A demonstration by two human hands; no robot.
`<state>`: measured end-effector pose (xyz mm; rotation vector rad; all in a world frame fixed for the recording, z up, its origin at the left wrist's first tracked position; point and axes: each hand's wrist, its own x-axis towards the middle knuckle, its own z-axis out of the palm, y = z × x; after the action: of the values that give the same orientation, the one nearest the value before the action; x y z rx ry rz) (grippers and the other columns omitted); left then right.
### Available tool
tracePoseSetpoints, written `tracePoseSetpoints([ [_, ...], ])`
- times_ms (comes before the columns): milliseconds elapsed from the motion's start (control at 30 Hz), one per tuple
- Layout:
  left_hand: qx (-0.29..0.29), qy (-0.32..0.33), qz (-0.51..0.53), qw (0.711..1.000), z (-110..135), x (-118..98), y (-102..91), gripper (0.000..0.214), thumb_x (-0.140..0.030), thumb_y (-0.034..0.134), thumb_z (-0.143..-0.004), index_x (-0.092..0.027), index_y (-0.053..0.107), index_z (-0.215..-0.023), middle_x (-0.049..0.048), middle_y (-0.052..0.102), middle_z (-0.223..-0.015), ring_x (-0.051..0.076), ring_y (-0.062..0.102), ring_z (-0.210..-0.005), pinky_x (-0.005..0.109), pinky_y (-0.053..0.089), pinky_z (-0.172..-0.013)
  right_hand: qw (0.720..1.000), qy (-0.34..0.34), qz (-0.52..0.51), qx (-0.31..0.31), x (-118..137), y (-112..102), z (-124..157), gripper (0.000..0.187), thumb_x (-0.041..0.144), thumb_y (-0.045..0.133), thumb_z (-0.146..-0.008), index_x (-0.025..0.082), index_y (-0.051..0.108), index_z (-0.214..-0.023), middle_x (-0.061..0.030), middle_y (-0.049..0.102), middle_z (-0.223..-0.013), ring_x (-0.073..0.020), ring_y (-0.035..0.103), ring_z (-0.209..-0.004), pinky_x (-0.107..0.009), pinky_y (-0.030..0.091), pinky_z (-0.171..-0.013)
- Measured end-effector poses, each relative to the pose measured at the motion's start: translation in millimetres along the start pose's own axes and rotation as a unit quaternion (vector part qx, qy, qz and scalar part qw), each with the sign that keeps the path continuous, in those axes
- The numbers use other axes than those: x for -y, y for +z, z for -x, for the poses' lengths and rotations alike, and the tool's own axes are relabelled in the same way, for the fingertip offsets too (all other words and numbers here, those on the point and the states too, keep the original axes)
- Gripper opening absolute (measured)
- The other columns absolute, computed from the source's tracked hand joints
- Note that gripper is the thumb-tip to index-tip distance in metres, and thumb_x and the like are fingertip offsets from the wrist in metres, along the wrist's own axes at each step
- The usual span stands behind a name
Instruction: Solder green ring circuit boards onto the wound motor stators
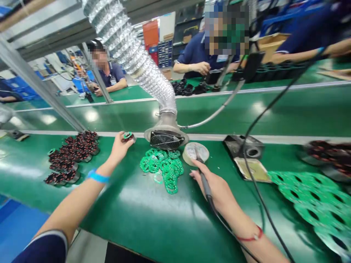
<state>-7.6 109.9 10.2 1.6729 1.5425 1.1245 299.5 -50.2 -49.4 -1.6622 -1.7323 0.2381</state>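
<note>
Gripping a coil left of the fan, the left hand has its fingers closed on it; the right hand wraps its fingers round the iron, right of the fan. A stray tip could scorch the roll beside the fan; a snagged cord could jerk the iron. Sweeping low might scatter the rings below the fan. Nearer still, open bench runs to its edge.

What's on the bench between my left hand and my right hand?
In the head view, a pile of green rings, with a black fan grille behind it and a pale round disc nearer your right hand.
</note>
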Motion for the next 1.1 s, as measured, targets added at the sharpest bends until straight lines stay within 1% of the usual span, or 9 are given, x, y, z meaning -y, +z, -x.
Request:
tracePoseSetpoints([
  [200, -0.019, 0.005, -0.085, 0.996, -95, -4, 61.2, 0.047, -0.020, 0.062, -0.084, -0.006, 0.045, -0.125, 0.0218, 0.062, -0.120, 0.023, 0.062, -0.106, 0.035, 0.046, -0.094, 0.994, -0.106, 0.018, -0.036, -15, 16, -9, 0.035, 0.033, 0.044, -0.093, 0.020, 0.056, -0.124, -0.0106, 0.072, -0.111, -0.0249, 0.070, -0.097, -0.041, 0.058, -0.079],
  [333, 0.009, 0.012, -0.153, 0.988, -106, -1, 94.7, 0.052, -0.018, 0.068, -0.078, -0.006, 0.049, -0.125, 0.0246, 0.062, -0.121, 0.032, 0.059, -0.115, 0.041, 0.043, -0.098, 0.991, -0.085, 0.088, -0.054, -22, 22, -14, 0.046, 0.039, 0.044, -0.092, 0.013, 0.051, -0.130, -0.0194, 0.066, -0.120, -0.0336, 0.064, -0.109, -0.052, 0.055, -0.086],
  [433, 0.026, 0.001, -0.215, 0.976, -103, 6, 95.7, 0.064, -0.021, 0.072, -0.075, -0.009, 0.046, -0.132, 0.0230, 0.063, -0.122, 0.036, 0.056, -0.121, 0.044, 0.042, -0.100, 0.990, -0.053, 0.103, -0.086, -19, 15, -13, 0.054, 0.047, 0.042, -0.092, 0.010, 0.049, -0.132, -0.0225, 0.065, -0.119, -0.0388, 0.063, -0.108, -0.056, 0.054, -0.085],
  [500, 0.020, -0.008, -0.253, 0.967, -101, 11, 79.4, 0.074, -0.029, 0.070, -0.079, -0.011, 0.036, -0.141, 0.0221, 0.057, -0.132, 0.034, 0.051, -0.127, 0.043, 0.040, -0.102, 0.990, -0.052, 0.095, -0.090, -13, 8, -12, 0.056, 0.049, 0.039, -0.092, 0.010, 0.049, -0.131, -0.0222, 0.066, -0.116, -0.0389, 0.064, -0.102, -0.056, 0.054, -0.084],
  [600, -0.015, -0.008, -0.311, 0.950, -93, 18, 24.6, 0.075, -0.035, 0.060, -0.088, -0.011, 0.022, -0.148, 0.0188, 0.042, -0.148, 0.026, 0.040, -0.137, 0.036, 0.033, -0.110, 0.990, -0.078, 0.084, -0.089, -2, 2, -10, 0.060, 0.056, 0.035, -0.092, 0.012, 0.052, -0.129, -0.0209, 0.066, -0.116, -0.0393, 0.064, -0.100, -0.057, 0.053, -0.084],
  [700, -0.057, -0.023, -0.375, 0.925, -67, 26, -55.1, 0.063, -0.032, 0.058, -0.089, -0.012, 0.033, -0.143, 0.0158, 0.041, -0.148, 0.025, 0.037, -0.137, 0.036, 0.028, -0.114, 0.989, -0.083, 0.086, -0.083, 4, -1, -7, 0.066, 0.063, 0.030, -0.092, 0.013, 0.053, -0.128, -0.0197, 0.067, -0.114, -0.0397, 0.065, -0.097, -0.059, 0.054, -0.081],
  [833, -0.120, -0.103, -0.453, 0.878, -9, 46, -143.6, 0.040, -0.029, 0.054, -0.088, -0.008, 0.053, -0.122, 0.0237, 0.051, -0.130, 0.039, 0.042, -0.128, 0.056, 0.033, -0.105, 0.992, -0.075, 0.067, -0.082, 6, -2, -4, 0.062, 0.063, 0.038, -0.090, 0.017, 0.054, -0.128, -0.0188, 0.069, -0.110, -0.0391, 0.066, -0.094, -0.056, 0.055, -0.080],
  [933, -0.097, -0.130, -0.484, 0.860, 31, 65, -168.1, 0.034, -0.033, 0.061, -0.082, -0.010, 0.063, -0.107, 0.0238, 0.055, -0.120, 0.044, 0.045, -0.120, 0.058, 0.038, -0.098, 0.995, -0.052, 0.040, -0.072, 10, -5, -2, 0.050, 0.058, 0.049, -0.088, 0.023, 0.057, -0.124, -0.0167, 0.071, -0.103, -0.0385, 0.068, -0.088, -0.055, 0.057, -0.072],
  [1100, -0.049, -0.087, -0.499, 0.861, 62, 72, -154.9, 0.027, -0.025, 0.056, -0.085, -0.014, 0.065, -0.107, 0.0201, 0.050, -0.126, 0.040, 0.039, -0.125, 0.054, 0.036, -0.101, 0.996, -0.006, 0.024, -0.081, 28, -14, 9, 0.039, 0.047, 0.053, -0.088, 0.031, 0.055, -0.124, -0.0156, 0.071, -0.109, -0.0390, 0.068, -0.096, -0.057, 0.056, -0.075],
])
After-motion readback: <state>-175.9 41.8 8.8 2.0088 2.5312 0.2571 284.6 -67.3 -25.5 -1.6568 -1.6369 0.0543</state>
